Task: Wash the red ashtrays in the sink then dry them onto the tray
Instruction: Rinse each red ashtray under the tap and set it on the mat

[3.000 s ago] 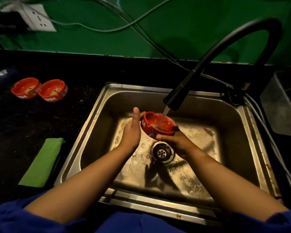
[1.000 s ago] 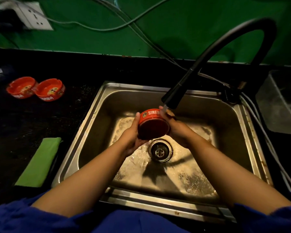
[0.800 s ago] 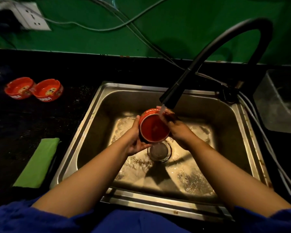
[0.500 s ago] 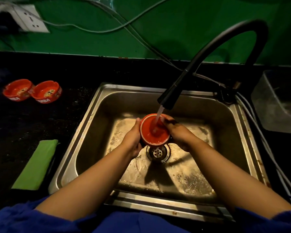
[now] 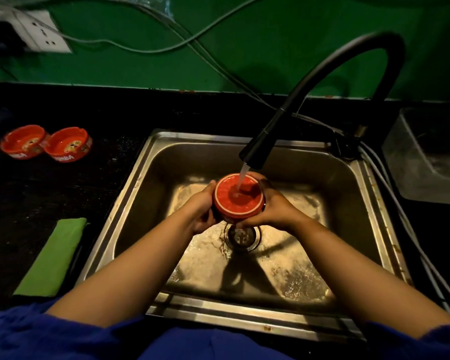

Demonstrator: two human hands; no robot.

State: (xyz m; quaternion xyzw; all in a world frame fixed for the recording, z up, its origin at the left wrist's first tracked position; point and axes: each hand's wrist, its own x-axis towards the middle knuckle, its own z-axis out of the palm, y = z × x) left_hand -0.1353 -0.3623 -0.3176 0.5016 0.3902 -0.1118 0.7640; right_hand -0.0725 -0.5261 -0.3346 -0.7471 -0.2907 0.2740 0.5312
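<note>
Head view: a person is rinsing a red ashtray [image 5: 238,197] under the running tap [image 5: 255,152], holding it base-up over the middle of the sink [image 5: 140,203], just above the drain [image 5: 242,236]. The left hand [image 5: 202,211] is cupping the ashtray's left wall and the right hand [image 5: 273,209] its right wall, fingers of both curling round the rim and clamping it between them. Water [image 5: 243,175] is striking the upturned base and sheeting off into the basin.

A second ashtray [image 5: 24,141] and a third ashtray [image 5: 69,144] are sitting mouth-up and touching each other toward the counter's [image 5: 37,193] far left corner, well apart from the sink. A folded green cloth [image 5: 52,255] is lying along the counter's near left edge, just beside the sink's left rim. A clear tub [image 5: 426,157] is standing on the counter beyond the sink's right rim; whether it is serving as the tray cannot be told.

The ashtray is looking rigid, glossy and probably breakable, and is likely getting slick while wet. Gripping it by opposite sides of the wall, as here, is looking safer than pinching the smooth base, and keeping it low over the basin is limiting the harm from any slip.
</note>
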